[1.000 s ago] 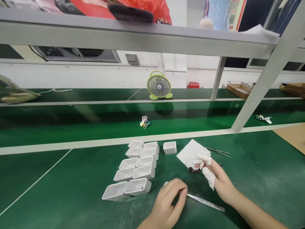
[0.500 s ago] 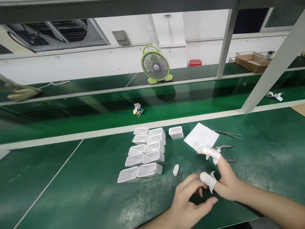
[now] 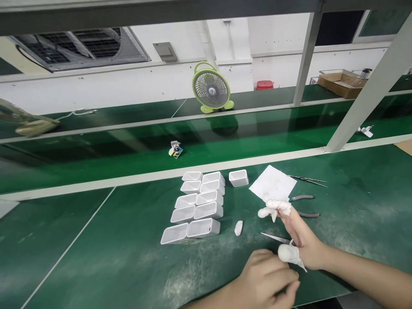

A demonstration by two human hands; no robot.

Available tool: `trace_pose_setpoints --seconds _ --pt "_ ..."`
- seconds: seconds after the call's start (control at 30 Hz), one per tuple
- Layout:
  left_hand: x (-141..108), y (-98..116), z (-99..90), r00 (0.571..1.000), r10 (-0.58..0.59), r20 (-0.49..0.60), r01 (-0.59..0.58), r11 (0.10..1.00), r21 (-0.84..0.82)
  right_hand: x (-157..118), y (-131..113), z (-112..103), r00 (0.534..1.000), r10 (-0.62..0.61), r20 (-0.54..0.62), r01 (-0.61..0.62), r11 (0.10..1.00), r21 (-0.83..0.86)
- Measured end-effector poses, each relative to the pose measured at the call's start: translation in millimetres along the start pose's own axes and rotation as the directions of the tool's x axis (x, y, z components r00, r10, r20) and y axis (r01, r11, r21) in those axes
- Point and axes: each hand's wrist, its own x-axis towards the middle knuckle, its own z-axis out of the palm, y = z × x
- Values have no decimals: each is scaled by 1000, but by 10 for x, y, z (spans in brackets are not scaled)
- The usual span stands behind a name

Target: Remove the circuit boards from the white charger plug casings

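My right hand point(image 3: 302, 236) is spread open, thumb apart from the fingers. White finger cots point(image 3: 289, 254) cover its thumb and the tips of some fingers. My left hand point(image 3: 265, 279) is curled closed just below the covered thumb, close to the loose edge of that cot; what its fingers pinch, if anything, is hidden. A pointed metal blade point(image 3: 273, 237) lies partly beneath my right hand. Beyond the fingers are a white paper sheet point(image 3: 272, 184) and pliers with grey handles point(image 3: 302, 197). One loose white finger cot point(image 3: 238, 228) rests left of my hands.
Two columns of white plastic boxes point(image 3: 204, 227) stand to the left, with a single box point(image 3: 238, 178) apart. Tweezers point(image 3: 309, 180) lie right of the paper. Behind a pale rail runs a green belt point(image 3: 251, 143) carrying small parts point(image 3: 175, 149). A green fan point(image 3: 211, 89) stands farther back.
My left hand has closed and moved slightly right and down. My right thumb and fingers have spread apart, uncovering the metal blade. Small parts on the belt have shifted left.
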Motion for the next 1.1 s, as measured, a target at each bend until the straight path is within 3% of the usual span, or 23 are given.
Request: trace_pose_setpoints --seconds 0.07,0.17,0.27,0.4,0.57,0.63,0.7,0.77,0.87,1.0,1.1 --pt "31 -14 -39 975 -220 -41 208 958 -198 5 -9 -36 993 62 103 -76 987 140" --pt "76 -28 -103 886 -460 59 425 755 -500 7 -28 -69 961 160 225 -206 958 199" --pt "89 -25 -124 849 -495 182 493 620 -610 12 -40 -55 940 203 274 -261 945 195" --pt "87 -5 -102 854 -492 169 492 656 -573 36 -89 -12 938 165 305 -236 949 210" --pt "87 37 -58 884 -453 113 452 772 -446 27 -127 -14 896 161 414 -262 944 200" --pt "82 54 -66 903 -426 59 416 828 -377 29 -66 -21 902 136 410 -238 949 209" --pt "80 58 -107 925 -374 -57 348 900 -263 57 22 -13 935 125 332 -210 949 235" --pt "87 41 -177 935 -279 -218 270 960 -69 102 89 8 959 188 210 -238 939 248" --pt "114 -12 -279 919 -129 -372 228 945 235 150 85 35 963 244 110 -267 917 298" --pt "134 -77 -305 937 -34 -346 188 887 421 115 -33 29 977 90 192 -172 867 467" --pt "108 -114 -251 958 -20 -286 147 890 431 66 -86 27 969 95 229 -205 830 519"
